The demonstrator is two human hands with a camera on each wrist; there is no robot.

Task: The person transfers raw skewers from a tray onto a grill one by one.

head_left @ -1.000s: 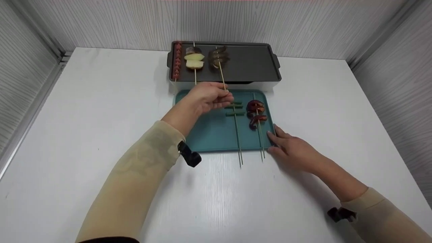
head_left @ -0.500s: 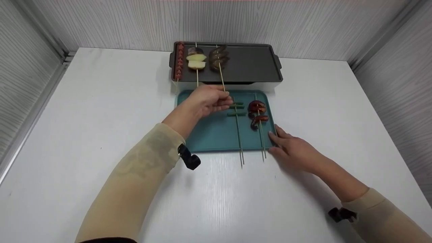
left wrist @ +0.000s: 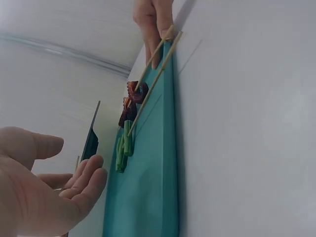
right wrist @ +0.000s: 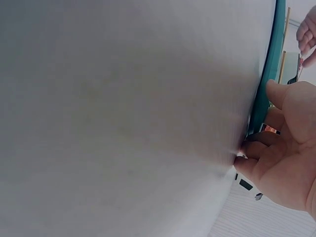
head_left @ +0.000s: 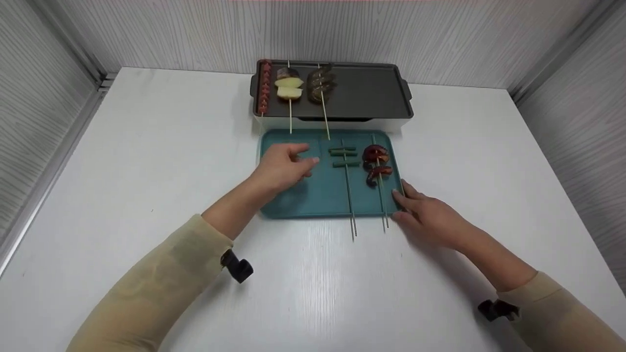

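My left hand (head_left: 281,168) hovers over the left part of the teal tray (head_left: 318,195), fingers loosely bent and nothing between them. In the left wrist view its palm and spread thumb (left wrist: 47,146) show beside the tray. At the tray's lower right corner my right hand (head_left: 433,220) grips the rim, thumb on top and fingers along the outer side. Two skewers lie on the tray: one with green stick-like pieces (head_left: 345,164), one with dark red curled pieces (head_left: 376,156). A skewer of brown curled pieces (head_left: 321,85) rests on the black griddle (head_left: 367,93), its stick end reaching over the tray.
Also on the griddle are a skewer of pale slices (head_left: 289,93) and a red skewer (head_left: 264,88) along its left edge. The griddle stands on a white base (head_left: 391,125) behind the tray. White table (head_left: 186,127) surrounds both; grained walls close the back and sides.
My left hand has let go of the stick of the brown skewer and drawn back left and toward me. That skewer stays on the griddle. My right hand keeps its hold on the tray.
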